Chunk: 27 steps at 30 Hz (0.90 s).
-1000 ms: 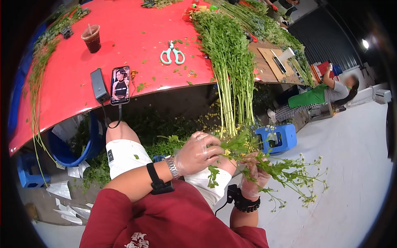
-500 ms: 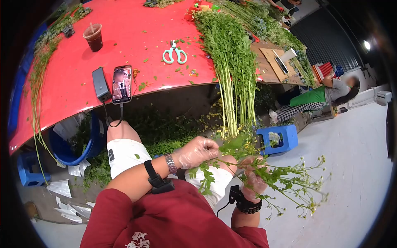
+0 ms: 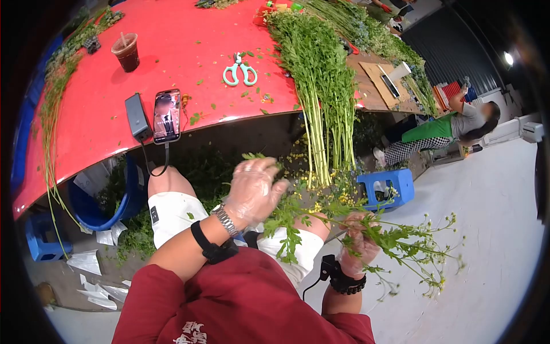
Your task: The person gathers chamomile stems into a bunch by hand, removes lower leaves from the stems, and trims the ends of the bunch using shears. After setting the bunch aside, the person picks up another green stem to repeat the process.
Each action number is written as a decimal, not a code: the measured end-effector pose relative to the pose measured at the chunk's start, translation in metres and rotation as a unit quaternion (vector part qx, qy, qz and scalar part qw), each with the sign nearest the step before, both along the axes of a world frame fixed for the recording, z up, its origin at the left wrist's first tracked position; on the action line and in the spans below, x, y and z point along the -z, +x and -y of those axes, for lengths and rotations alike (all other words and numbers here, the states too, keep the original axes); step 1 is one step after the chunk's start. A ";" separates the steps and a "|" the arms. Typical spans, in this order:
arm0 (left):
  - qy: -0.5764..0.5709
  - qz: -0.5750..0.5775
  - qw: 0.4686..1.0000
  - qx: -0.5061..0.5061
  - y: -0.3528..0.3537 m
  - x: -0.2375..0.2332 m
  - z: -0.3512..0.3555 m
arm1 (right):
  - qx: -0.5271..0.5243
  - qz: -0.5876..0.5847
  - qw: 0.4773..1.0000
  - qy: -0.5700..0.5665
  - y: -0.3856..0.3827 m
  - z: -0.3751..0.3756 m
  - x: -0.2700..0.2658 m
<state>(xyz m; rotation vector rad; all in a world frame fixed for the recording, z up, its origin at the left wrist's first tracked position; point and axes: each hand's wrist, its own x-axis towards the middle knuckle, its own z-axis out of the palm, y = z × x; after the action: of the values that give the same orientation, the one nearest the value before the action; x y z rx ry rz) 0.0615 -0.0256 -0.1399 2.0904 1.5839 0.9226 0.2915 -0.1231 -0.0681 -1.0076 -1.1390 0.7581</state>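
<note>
With your left hand (image 3: pixel 253 194) spread, over-squeezing with your right hand (image 3: pixel 359 239) could crush the flowering stem (image 3: pixel 395 239) its fingers grip.

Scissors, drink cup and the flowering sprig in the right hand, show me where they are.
Scissors (image 3: pixel 238 63), head view: near where blades and handles meet.
Drink cup (image 3: pixel 126 54), head view: on its side wall.
Flowering sprig (image 3: pixel 394 237), head view: on its leafy middle.
</note>
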 end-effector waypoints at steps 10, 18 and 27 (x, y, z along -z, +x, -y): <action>0.010 0.071 0.953 0.296 0.016 0.032 0.000 | 0.015 0.076 0.995 0.068 0.009 -0.022 -0.026; 0.034 -0.070 0.979 0.188 -0.020 0.128 -0.017 | 0.062 -0.070 0.978 0.185 0.068 -0.032 -0.078; -0.005 -0.166 0.985 0.055 -0.030 0.067 -0.010 | 0.067 0.013 0.992 0.103 0.049 -0.042 -0.091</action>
<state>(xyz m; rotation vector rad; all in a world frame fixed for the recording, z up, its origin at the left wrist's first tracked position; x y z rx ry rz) 0.0314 -0.0158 -0.2064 2.3937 1.5973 0.5483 0.3406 -0.0815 0.0224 -0.9121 -1.1344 0.5117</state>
